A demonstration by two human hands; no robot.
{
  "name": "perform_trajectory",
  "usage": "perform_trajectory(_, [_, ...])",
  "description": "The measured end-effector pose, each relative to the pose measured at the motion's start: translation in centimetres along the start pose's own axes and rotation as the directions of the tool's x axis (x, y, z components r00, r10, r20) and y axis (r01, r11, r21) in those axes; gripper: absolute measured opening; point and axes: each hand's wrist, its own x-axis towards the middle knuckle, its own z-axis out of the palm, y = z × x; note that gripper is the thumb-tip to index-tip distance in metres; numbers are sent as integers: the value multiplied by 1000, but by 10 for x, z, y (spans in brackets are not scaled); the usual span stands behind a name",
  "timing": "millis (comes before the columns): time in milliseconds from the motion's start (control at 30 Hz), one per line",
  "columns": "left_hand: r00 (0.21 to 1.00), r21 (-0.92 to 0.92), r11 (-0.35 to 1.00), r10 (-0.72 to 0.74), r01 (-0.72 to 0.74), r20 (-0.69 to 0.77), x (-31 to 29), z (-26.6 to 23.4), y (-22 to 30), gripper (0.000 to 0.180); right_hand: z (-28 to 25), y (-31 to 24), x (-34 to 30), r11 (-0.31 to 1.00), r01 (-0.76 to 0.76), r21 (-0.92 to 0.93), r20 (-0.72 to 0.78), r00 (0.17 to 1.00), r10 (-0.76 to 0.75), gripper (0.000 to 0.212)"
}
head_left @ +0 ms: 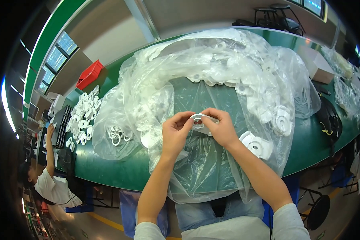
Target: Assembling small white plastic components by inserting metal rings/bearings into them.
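Between my two hands, over the middle of the green table, is a small white plastic part (199,122) with a round ring at one end. My left hand (177,131) pinches its left side with thumb and fingertips. From the right, my right hand (221,127) grips the same part, thumb pressed near the ring. Beneath lies a large clear plastic bag (204,160), spread flat toward me. More white parts sit in its folds, among them a white part with a round opening (257,145) beside my right forearm and another white ringed part (283,120) farther right.
A heap of white parts (84,114) lies on the left of the green table (108,170). Nearby are a bag of white rings (115,135) and a red bin (89,75). A white box (316,66) stands back right. Another person (58,186) works at far left.
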Motion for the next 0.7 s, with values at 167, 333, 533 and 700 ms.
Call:
perform_trajectory(167, [999, 52, 998, 35, -34, -20, -3, 3, -3, 16, 4, -2, -2, 983, 79, -168, -99, 990, -96, 14])
perform_trajectory(333, [996, 97, 992, 83, -81, -18, -5, 1, -4, 15, 6, 0, -4, 985, 78, -157, -111, 989, -96, 15])
perform_trajectory(533, [995, -142, 989, 24, -38, -96, 0, 3, 0, 19, 14, 3, -2, 973, -38, 229, -125, 990, 68, 15])
perform_trajectory(700, [999, -61, 997, 39, -37, 30, -3, 6, -1, 26, -4, 12, 2, 899, -103, 426, -38, 991, 132, 15])
